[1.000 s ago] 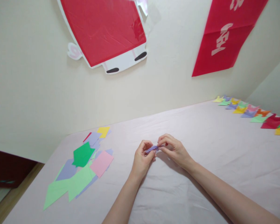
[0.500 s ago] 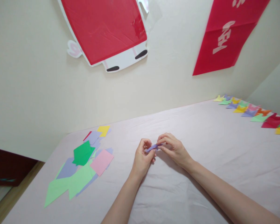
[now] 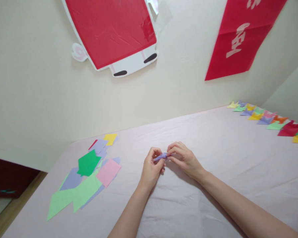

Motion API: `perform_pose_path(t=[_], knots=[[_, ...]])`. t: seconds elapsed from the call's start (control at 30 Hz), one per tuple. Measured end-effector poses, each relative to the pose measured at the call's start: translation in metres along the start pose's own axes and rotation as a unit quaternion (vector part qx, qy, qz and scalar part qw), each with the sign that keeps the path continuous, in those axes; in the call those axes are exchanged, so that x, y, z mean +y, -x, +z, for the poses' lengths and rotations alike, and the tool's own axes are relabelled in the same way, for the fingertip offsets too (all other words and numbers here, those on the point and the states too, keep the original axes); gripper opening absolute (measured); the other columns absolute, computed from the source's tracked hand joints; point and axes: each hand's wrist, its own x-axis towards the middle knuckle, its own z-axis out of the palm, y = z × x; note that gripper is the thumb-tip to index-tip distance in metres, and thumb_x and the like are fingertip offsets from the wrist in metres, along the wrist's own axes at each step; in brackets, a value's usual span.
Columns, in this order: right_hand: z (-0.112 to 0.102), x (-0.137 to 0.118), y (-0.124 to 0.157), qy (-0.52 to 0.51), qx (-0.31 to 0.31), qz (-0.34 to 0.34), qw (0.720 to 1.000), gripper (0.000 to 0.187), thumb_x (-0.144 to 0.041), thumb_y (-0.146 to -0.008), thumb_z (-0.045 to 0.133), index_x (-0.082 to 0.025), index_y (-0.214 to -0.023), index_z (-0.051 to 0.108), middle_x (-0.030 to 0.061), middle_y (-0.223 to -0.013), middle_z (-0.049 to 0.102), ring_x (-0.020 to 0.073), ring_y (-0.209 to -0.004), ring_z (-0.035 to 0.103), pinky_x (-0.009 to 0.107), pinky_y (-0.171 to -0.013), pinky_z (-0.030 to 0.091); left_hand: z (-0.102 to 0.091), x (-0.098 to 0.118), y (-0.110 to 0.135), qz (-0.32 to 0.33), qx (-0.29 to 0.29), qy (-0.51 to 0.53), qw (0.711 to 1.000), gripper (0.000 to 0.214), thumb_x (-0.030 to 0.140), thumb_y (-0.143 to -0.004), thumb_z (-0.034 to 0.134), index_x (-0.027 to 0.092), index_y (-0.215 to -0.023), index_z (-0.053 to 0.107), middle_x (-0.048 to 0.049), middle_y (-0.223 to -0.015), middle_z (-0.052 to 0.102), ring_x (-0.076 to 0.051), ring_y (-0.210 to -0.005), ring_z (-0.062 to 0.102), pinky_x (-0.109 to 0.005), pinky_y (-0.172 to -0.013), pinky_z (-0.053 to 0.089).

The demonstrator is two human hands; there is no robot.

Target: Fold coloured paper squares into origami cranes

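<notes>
the left hand (image 3: 150, 166) was curled almost closed, its thumb and fingers pinching a small, folded, pale purple paper piece (image 3: 160, 156). the right hand (image 3: 186, 158) was partly closed, thumb and forefinger drawn together at the piece's other end, just beside the left fingertips. the piece thus sat between the two hands, above a table covered in pale, creased cloth (image 3: 201, 137).

the step in hand looked like fine shaping of a fold. it seemed best served by a steady left pinch close to the crease, with the right fingertips doing the small adjusting. lining up the layers lightly before pressing hard would likely have kept the edges crisp; tugging the hands apart risked a tear.

the fingers covered much of the piece, so its outline and the layers gripped on the right could not be told, nor whether it touched the cloth. left of the left hand, flat, overlapping, many-coloured paper sheets (image 3: 86, 190) partly hid one another. beyond the right hand, the row of small, folded, multicoloured paper shapes (image 3: 264, 121) was blurred and cut off at the picture's edge.
</notes>
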Motion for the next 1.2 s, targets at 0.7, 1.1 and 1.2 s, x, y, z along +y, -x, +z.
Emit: perform_pose_path(t=[0.7, 1.1, 1.2], knots=[[-0.003, -0.002, -0.002, -0.012, 0.025, 0.051, 0.998, 0.012, -0.021, -0.087, 0.062, -0.022, -0.076, 0.062, 0.0022, -0.079, 0.061, 0.0209, -0.084, 0.055, 0.035, -0.077, 0.041, -0.01, 0.0, -0.002, 0.112, 0.04, -0.142, 0.983, 0.008, 0.024, -0.079, 0.068, 0.018, -0.074, 0.067, -0.0011, -0.089, 0.053, -0.011, -0.069, 0.051, -0.019, -0.058, 0.039], [0.0, 0.0, -0.002, 0.014, -0.015, 0.025, 0.999, 0.004, -0.023, -0.089, 0.063, -0.024, -0.085, 0.065, 0.0033, -0.084, 0.065, 0.0216, -0.087, 0.054, 0.036, -0.08, 0.041, -0.009, 0.001, -0.001, 0.126, 0.041, -0.168, 0.977, 0.007, 0.02, -0.076, 0.069, 0.019, -0.071, 0.064, 0.0013, -0.078, 0.056, -0.012, -0.067, 0.05, -0.022, -0.061, 0.038], [0.0, 0.0, -0.002, 0.013, -0.022, 0.021, 0.999, 0.013, -0.025, -0.091, 0.06, -0.024, -0.079, 0.066, 0.0026, -0.078, 0.064, 0.021, -0.083, 0.054, 0.036, -0.078, 0.041, -0.008, 0.002, 0.0, 0.127, 0.041, -0.187, 0.973, 0.006, 0.019, -0.076, 0.069, 0.019, -0.073, 0.064, 0.0014, -0.078, 0.057, -0.012, -0.067, 0.051, -0.022, -0.062, 0.038]])
